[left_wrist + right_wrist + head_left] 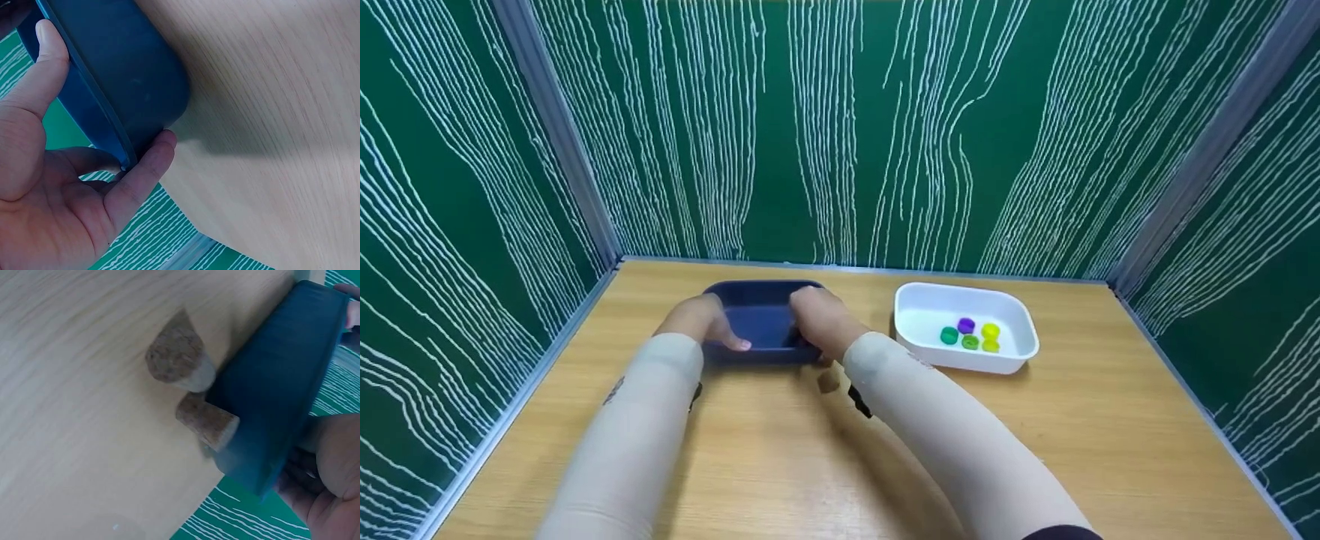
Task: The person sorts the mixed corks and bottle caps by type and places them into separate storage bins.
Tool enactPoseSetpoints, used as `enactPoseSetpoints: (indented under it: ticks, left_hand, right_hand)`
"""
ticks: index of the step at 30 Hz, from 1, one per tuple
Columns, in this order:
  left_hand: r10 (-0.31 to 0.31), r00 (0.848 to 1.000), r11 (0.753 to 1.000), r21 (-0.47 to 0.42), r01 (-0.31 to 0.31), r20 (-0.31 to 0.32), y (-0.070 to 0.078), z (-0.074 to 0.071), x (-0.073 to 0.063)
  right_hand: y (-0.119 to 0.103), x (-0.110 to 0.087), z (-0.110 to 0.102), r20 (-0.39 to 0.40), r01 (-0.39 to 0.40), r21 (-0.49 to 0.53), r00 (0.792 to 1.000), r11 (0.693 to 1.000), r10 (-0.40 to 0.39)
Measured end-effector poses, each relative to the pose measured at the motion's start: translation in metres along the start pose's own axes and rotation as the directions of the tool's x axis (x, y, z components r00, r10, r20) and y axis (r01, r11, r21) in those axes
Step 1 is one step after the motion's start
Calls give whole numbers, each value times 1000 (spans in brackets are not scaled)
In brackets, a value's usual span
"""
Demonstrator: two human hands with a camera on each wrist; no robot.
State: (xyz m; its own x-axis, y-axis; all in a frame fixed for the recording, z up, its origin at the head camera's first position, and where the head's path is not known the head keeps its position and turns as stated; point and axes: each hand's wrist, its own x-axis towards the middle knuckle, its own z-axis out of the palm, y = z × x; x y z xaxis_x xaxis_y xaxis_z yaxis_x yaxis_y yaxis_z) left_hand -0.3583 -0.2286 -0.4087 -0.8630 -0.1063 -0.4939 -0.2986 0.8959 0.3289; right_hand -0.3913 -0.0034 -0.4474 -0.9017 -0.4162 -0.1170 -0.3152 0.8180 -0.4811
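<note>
A dark blue rectangular tray point(761, 322) is between my two hands, near the back of the wooden table. My left hand point(699, 319) grips its left end, the thumb lying over the near rim and the fingers round the outer corner in the left wrist view. On the right end, my right hand point(826, 321) holds the rim with its fingers partly hidden behind the wall. Two brown corks show in the right wrist view: a larger cork point(175, 354) and a smaller cork point(207, 421), close against the tray's near side.
To the right stands a white tray point(966, 361). Inside it lie several small round caps: a purple cap point(966, 325), a dark green cap point(949, 335), a lighter green one and yellow ones. Green panels with white wavy lines point(825, 150) enclose the table point(780, 457) at the back and sides.
</note>
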Motion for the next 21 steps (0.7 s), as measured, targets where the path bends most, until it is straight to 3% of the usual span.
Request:
enactPoseSetpoints:
  ticks: [3, 5, 9, 16, 21]
  left_hand:
    - [1, 1000, 1000, -1, -1, 1, 2, 0, -1]
    - [-2, 1000, 1000, -6, 2, 3, 2, 0, 0]
    - [-10, 1000, 1000, 21, 10, 1, 2, 0, 5]
    - [-33, 999, 999, 38, 33, 2, 3, 1, 7]
    - [-25, 1000, 999, 36, 25, -11, 2, 2, 3]
  right_hand:
    - [-3, -5, -8, -32, 74, -199, 996, 977, -82]
    - [-4, -8, -13, -50, 72, -250, 995, 966, -87]
    - [-2, -14, -24, -85, 45, -256, 994, 966, -69]
    - [18, -28, -37, -157, 62, -291, 981, 955, -112]
    - [34, -35, -39, -132, 63, -234, 987, 970, -96]
